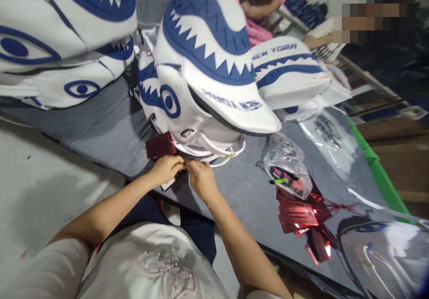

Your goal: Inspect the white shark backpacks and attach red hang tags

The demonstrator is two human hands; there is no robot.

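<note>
A white backpack with a blue shark mouth, an eye print and NEW YORK lettering stands on the grey-topped table. At its near lower edge, my left hand and my right hand meet with fingertips pinched together. Whatever small piece they grip is hidden. A dark red hang tag dangles from a red string on the bag, just above my left hand. Below the fingers, a pale card tag shows in part. White straps with a gold-coloured buckle lie beside my right hand.
More shark-print bags are stacked at the left, and another lies behind. To the right are a clear plastic bag, a bunch of red tags and a wrapped bag. People sit beyond the table.
</note>
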